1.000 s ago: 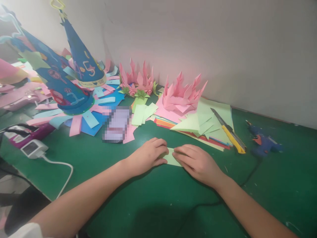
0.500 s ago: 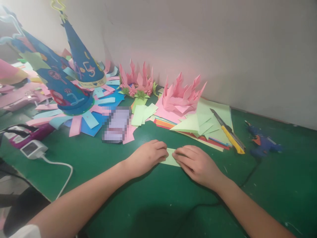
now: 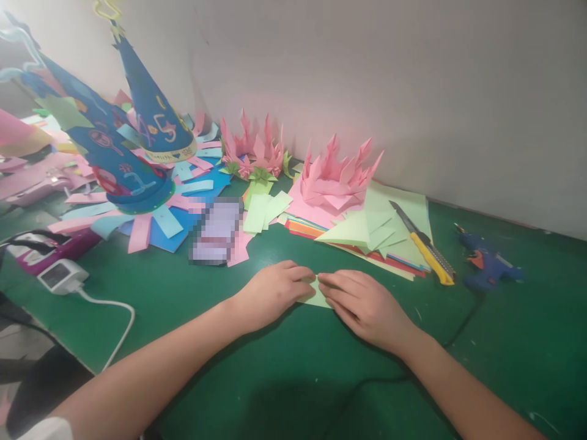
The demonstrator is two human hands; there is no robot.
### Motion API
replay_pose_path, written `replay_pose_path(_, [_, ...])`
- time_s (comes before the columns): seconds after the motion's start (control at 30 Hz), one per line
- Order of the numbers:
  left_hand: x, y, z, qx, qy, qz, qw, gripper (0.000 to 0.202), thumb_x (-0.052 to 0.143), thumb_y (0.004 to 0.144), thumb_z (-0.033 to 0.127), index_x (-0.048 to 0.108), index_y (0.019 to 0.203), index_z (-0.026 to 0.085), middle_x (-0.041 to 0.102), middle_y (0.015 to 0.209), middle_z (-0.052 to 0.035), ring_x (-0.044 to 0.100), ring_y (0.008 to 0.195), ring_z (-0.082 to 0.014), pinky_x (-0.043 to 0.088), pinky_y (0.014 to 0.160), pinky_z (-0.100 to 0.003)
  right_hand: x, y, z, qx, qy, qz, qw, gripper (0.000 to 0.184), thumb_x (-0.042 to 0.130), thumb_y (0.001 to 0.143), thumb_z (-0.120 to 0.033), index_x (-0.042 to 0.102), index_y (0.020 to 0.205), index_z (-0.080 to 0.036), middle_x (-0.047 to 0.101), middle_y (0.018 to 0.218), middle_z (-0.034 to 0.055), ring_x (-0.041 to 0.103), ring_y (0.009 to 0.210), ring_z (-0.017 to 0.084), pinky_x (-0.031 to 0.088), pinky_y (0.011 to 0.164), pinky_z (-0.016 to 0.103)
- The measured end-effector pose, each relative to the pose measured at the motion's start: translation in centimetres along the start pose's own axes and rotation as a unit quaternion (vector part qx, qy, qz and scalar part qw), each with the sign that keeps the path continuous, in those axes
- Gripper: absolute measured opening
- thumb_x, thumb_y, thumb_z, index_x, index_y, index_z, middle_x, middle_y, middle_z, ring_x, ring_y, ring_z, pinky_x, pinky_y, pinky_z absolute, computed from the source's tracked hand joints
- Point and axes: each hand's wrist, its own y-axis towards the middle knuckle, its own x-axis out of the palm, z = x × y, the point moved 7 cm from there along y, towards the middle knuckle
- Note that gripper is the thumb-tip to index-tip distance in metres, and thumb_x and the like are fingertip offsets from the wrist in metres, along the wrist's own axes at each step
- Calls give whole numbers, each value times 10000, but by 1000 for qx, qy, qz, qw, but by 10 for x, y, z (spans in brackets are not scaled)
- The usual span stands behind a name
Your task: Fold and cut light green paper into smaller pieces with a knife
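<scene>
A small light green paper piece (image 3: 315,296) lies flat on the green table (image 3: 284,379). My left hand (image 3: 271,291) presses on its left end with curled fingers. Its right end sits under the bent fingers of my right hand (image 3: 367,305). The fingertips of both hands almost meet over the paper, and most of it is hidden beneath them.
A stack of coloured sheets with green folded triangles (image 3: 367,231) and a yellow utility knife (image 3: 426,245) lies behind my hands. Pink paper crowns (image 3: 338,174), blue cone hats (image 3: 151,110), a blue glue gun (image 3: 486,260) and a white power adapter (image 3: 62,275) stand around.
My fingertips have crept closer together over the green paper, covering more of it. The arms have stayed where they were.
</scene>
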Motion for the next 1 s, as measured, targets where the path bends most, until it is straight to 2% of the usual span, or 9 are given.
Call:
replay_pose_path(0.17, [0,0,-1,-12,-15,2,1000,226,424,930,109,641,900,164,616,1110,-59,560,896,-166,426,820,-289,-2,2,0,-4,1,13,1000,246,501,876,-110,636,1073,-165,673,1110,89,596,964,215,512,855,419])
replay_pose_path(0.4, [0,1,-3,-25,-46,-5,999,232,417,937,117,643,914,165,618,1107,-65,568,953,-175,425,848,-298,-23,-4,10,3,-14,60,998,178,538,825,-97,678,888,-187,724,881,52,611,793,190,522,790,404])
replay_pose_path(0.53, [-2,1,-2,-29,-53,-2,998,248,405,943,124,643,886,163,622,1094,-69,566,968,-179,427,849,-295,-26,-5,13,8,-26,64,998,153,539,822,-99,669,823,-181,713,825,50,590,770,193,511,758,388])
replay_pose_path(0.67, [-2,1,-2,-29,-50,4,998,257,399,946,130,647,887,165,621,1091,-69,567,946,-177,429,841,-296,-18,-1,7,8,-40,51,998,188,526,853,-139,667,973,-173,704,953,75,594,873,207,501,805,399])
replay_pose_path(0.77, [-2,1,-2,-21,-48,7,999,234,416,946,146,649,958,165,624,1087,-74,561,953,-178,429,853,-300,-7,2,-2,-9,-35,27,999,260,524,873,-167,630,1110,-158,677,1077,96,590,960,216,498,857,404])
replay_pose_path(0.87, [-4,2,-2,-14,-54,10,998,226,426,947,165,645,1003,161,636,1049,-73,558,966,-177,419,883,-303,1,4,-5,-5,-23,1,1000,264,517,889,-178,627,1126,-144,664,1098,104,591,976,216,504,881,398])
replay_pose_path(1.0, [-6,2,-9,-30,-63,-1,998,119,557,889,206,663,896,154,646,937,-58,566,881,-180,430,828,-292,0,6,-4,10,-3,-1,1000,253,486,910,-187,640,1110,-167,671,1075,93,598,958,210,522,863,397])
